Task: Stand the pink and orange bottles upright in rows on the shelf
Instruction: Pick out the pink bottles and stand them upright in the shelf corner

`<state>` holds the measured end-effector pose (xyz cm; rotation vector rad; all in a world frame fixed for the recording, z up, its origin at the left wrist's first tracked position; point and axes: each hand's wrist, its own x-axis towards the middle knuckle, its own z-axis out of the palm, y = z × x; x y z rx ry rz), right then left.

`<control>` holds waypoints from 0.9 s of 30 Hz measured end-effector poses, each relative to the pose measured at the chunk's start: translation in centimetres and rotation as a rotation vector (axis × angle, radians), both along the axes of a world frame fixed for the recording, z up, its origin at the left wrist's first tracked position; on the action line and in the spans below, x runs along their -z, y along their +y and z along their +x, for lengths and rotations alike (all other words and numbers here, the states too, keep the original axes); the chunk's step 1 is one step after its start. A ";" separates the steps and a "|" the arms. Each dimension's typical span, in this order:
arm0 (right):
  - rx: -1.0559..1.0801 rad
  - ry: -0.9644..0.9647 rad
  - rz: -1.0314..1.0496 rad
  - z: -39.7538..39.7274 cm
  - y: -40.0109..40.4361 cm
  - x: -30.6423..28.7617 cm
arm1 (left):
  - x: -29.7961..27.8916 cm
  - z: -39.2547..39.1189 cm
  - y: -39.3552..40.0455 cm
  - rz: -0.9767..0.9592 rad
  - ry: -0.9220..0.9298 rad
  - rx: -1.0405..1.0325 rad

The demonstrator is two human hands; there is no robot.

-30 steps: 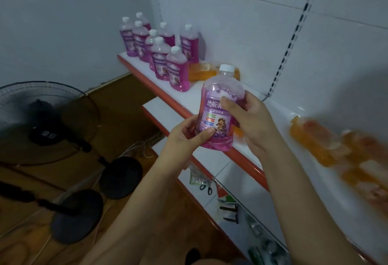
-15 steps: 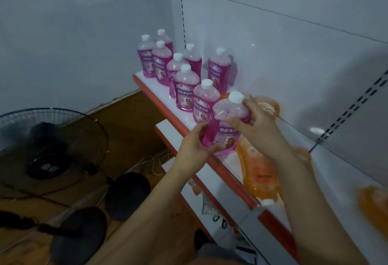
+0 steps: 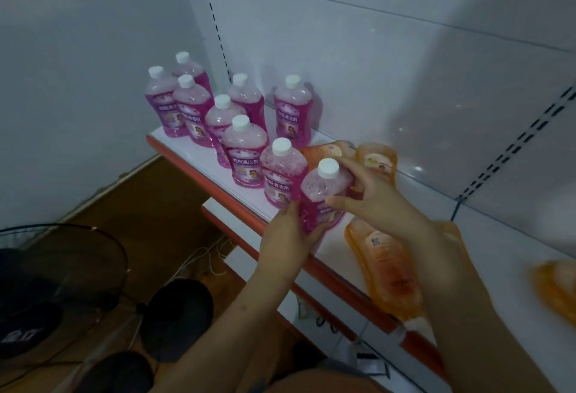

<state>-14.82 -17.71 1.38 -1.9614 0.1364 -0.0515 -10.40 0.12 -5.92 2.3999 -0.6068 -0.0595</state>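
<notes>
Both hands hold one pink bottle (image 3: 321,196) with a white cap, upright at the front edge of the white shelf (image 3: 486,246). My left hand (image 3: 290,236) grips its lower left side; my right hand (image 3: 374,199) grips its right shoulder. Several pink bottles (image 3: 246,152) stand upright in rows behind it toward the shelf's left end. Orange bottles lie flat: one (image 3: 389,271) just right of my hands, two (image 3: 377,159) behind them near the wall, and a blurred one (image 3: 558,286) at the far right.
The shelf has a red front lip (image 3: 336,280) and a white slotted back panel (image 3: 374,49). A lower shelf (image 3: 243,265) holds small items. On the wooden floor at left stand a black fan (image 3: 56,286) and round fan bases (image 3: 176,318).
The bottle went from held in the air in front of the shelf down to the shelf's front edge beside the pink row. The view swung left and closer.
</notes>
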 end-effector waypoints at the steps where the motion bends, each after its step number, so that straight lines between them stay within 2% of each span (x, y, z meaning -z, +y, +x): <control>1: 0.018 0.013 -0.010 -0.2 0.3 -0.2 | 0.1 0.1 0.3 0.024 -0.011 0.038; 3: 0.083 0.007 -0.047 -0.9 1.0 -0.6 | 0.3 0.1 1.1 0.069 -0.024 0.103; 6: 0.225 -0.055 -0.083 -2.1 2.4 -1.5 | 0.2 -0.7 2.6 0.061 0.022 0.075; 10: 0.444 -0.124 -0.244 -4.4 4.0 -2.9 | -0.4 -3.1 4.3 -0.042 -0.086 0.107; 14: 0.583 -0.126 -0.394 -9.4 4.8 -3.9 | -1.3 -6.6 3.7 -0.150 -0.148 0.430; 18: 0.717 -0.041 -0.449 -15.2 4.4 -4.4 | -3.0 -11.0 1.0 -0.116 -0.102 0.710; 27: 1.030 0.076 -0.643 -33.3 -0.5 -6.0 | -4.2 -25.4 -4.9 -0.002 -0.134 1.044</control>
